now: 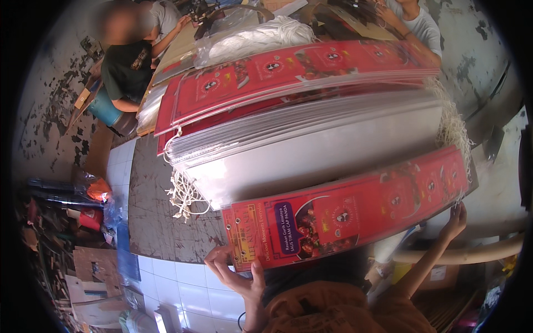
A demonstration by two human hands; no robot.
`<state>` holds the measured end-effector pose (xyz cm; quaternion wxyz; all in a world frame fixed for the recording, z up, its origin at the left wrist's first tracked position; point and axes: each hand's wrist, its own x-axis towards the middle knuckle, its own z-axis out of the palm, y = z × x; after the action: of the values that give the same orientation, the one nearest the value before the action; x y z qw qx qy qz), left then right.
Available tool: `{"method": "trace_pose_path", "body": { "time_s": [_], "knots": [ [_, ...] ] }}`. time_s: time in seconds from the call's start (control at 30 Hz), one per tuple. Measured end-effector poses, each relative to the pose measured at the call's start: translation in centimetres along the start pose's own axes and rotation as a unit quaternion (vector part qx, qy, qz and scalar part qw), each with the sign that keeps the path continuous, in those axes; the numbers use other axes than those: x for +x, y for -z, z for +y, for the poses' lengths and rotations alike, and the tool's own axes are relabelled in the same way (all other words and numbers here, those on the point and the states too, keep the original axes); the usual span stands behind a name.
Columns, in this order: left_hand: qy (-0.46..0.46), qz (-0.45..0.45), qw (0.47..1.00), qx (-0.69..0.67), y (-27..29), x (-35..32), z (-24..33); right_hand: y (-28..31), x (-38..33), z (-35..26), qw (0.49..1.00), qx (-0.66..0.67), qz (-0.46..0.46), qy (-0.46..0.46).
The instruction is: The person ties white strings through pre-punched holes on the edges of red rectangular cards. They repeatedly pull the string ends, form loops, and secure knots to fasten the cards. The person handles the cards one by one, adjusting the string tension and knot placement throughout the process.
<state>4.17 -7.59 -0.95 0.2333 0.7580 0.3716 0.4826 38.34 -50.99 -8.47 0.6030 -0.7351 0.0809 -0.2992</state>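
A long red printed banner strip (355,213) in a clear plastic sleeve is held flat and slightly tilted, its left end low and its right end raised. It bears food pictures, round emblems and a purple panel, with what look like two punched eyelets at its left end. It lies just in front of the stack of clear sleeves (311,144).

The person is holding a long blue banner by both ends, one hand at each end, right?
Not quite. The banner is red, not blue; only a small purple patch sits near its left end. The head view shows it. The rest holds: the left hand grips the left end, and the right hand holds the right end.
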Motion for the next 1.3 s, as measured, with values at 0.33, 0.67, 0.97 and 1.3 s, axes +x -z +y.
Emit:
{"method": "trace_pose_path", "body": {
  "time_s": [0.33, 0.67, 0.97, 1.3],
  "knots": [
    [0.063, -0.003, 0.998, -0.025, 0.0, 0.4, 0.4, -0.2, -2.6, -1.1, 0.989, 0.045, 0.127, -0.068],
    [0.096, 0.032, 0.992, -0.074, 1.1, -1.2, -0.6, -5.9, -8.9, -15.5, 0.989, 0.001, 0.108, 0.099],
    [0.091, 0.067, 0.987, -0.111, 1.2, -1.1, 0.3, -12.4, -21.4, -21.8, 0.979, 0.071, -0.178, 0.066],
    [0.092, -0.042, 0.994, -0.05, 3.1, -0.8, 2.0, -13.8, -24.8, -25.1, 0.835, 0.052, -0.475, 0.274]
  ]
}}
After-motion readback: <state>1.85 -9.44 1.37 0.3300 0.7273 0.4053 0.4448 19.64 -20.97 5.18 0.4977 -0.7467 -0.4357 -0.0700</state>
